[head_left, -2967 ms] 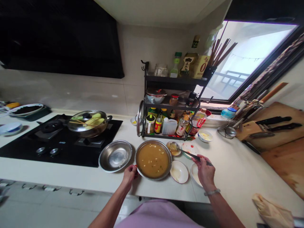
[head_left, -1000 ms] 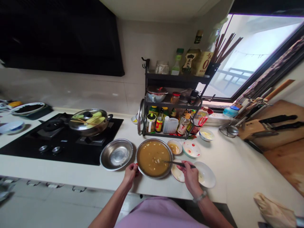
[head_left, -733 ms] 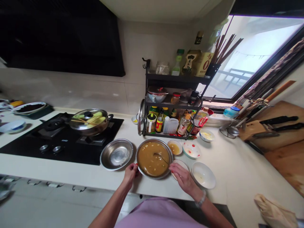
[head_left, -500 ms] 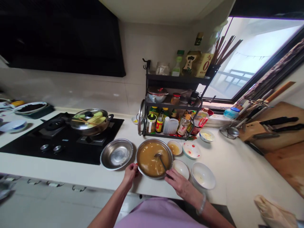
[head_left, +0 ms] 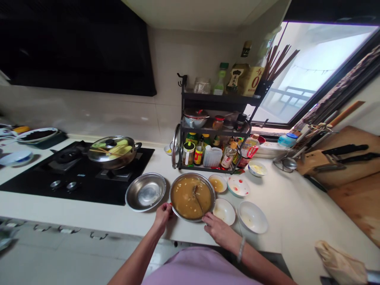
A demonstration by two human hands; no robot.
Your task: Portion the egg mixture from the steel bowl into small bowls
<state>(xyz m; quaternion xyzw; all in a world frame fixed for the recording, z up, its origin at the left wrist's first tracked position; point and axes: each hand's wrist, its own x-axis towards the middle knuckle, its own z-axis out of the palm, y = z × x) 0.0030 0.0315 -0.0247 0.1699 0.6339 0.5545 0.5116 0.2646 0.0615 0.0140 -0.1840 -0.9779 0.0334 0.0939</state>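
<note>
Brown liquid with pale bits fills a round metal basin [head_left: 174, 209] on the counter in front of me. My left hand [head_left: 162, 217] is closed in a pinch at its left rim, where a small red spot shows by the fingertips. At the near right rim, my right hand [head_left: 219, 228] closes round the handle end of a spoon [head_left: 197, 198]. The spoon's head lies in the liquid near the middle. Left of the basin sits an empty metal bowl [head_left: 146, 192]. Close to my right hand stand a white bowl [head_left: 225, 213] and a larger white bowl [head_left: 253, 217].
A glass-lidded pan [head_left: 113, 160] with green and yellow food rests on the black stove [head_left: 89, 186]. Behind the basin stands a black rack [head_left: 208, 130] of bottles and jars. Small bowls, including a red-patterned bowl [head_left: 238, 187], line the right. A knife block [head_left: 314, 158] stands farther right.
My right hand has moved slightly left with the spoon. Its head has shifted a little left and up in the liquid. My left hand stays at the rim.
</note>
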